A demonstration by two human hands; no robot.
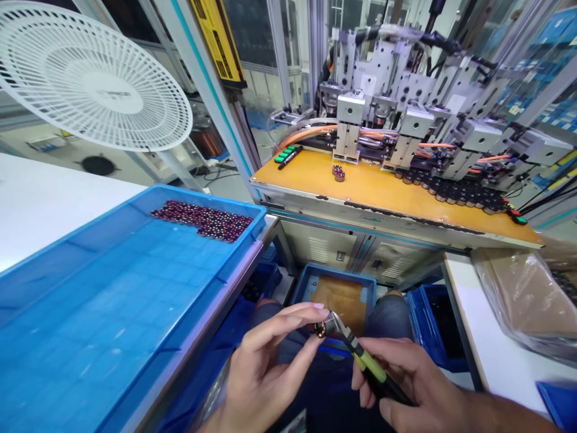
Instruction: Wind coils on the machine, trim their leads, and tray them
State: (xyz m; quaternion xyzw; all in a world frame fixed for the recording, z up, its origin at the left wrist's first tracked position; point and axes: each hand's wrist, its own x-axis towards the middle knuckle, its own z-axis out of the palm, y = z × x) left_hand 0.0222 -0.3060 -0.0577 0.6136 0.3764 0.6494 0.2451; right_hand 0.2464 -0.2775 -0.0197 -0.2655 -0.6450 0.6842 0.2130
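Between thumb and fingertips, my left hand (274, 355) pinches a small round copper-wound coil part (320, 329). My right hand (406, 376) is wrapped round pliers (372, 367) with green and black handles. The metal jaws of the pliers reach to the right side of the coil part, close to my left fingertips; whether they grip a wire there I cannot tell. Both hands are above my lap. Below them stands a blue bin (333, 270) with brown cardboard in it.
At the left, a blue tray (112, 313) holds many small round parts (202, 219) at its far end. Ahead, a machine (383, 102) stands on an orange bench (311, 174) with coil parts on it. A white fan (108, 90) is upper left, a plastic-wrapped box (518, 300) right.
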